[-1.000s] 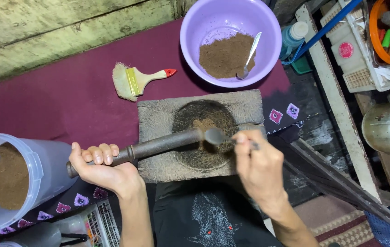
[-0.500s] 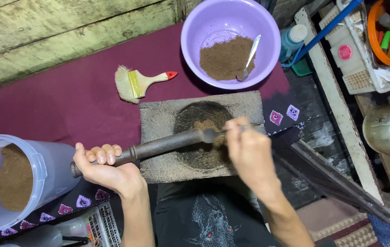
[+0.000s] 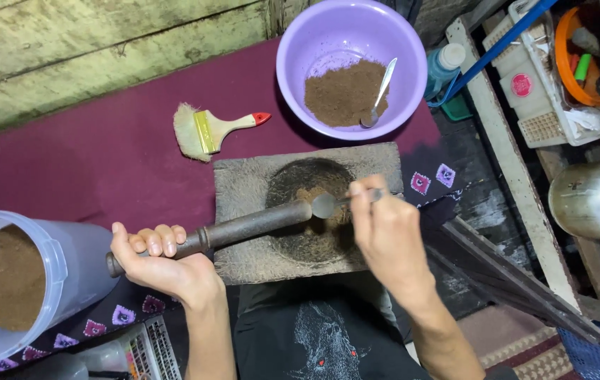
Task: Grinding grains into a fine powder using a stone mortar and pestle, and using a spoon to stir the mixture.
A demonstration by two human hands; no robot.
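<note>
From the head camera, the left hand point(image 3: 163, 264) is wrapped in a fist around the near end of a dark pestle point(image 3: 222, 231), which slants up and right so that its tip lies inside the round hollow of a rough stone mortar block point(image 3: 244, 190). The right hand point(image 3: 388, 236) pinches a small metal spoon point(image 3: 335, 204) between its fingertips, the bowl of the spoon touching the pestle tip over the hollow, where a little brown powder point(image 3: 307, 193) shows. Beyond the block stands a purple bowl point(image 3: 300, 42) with more brown powder and a second spoon point(image 3: 379, 93). A paintbrush point(image 3: 212, 129) lies on the maroon cloth point(image 3: 89, 155). A clear tub point(image 3: 67, 260) of powder sits at far left.
</note>
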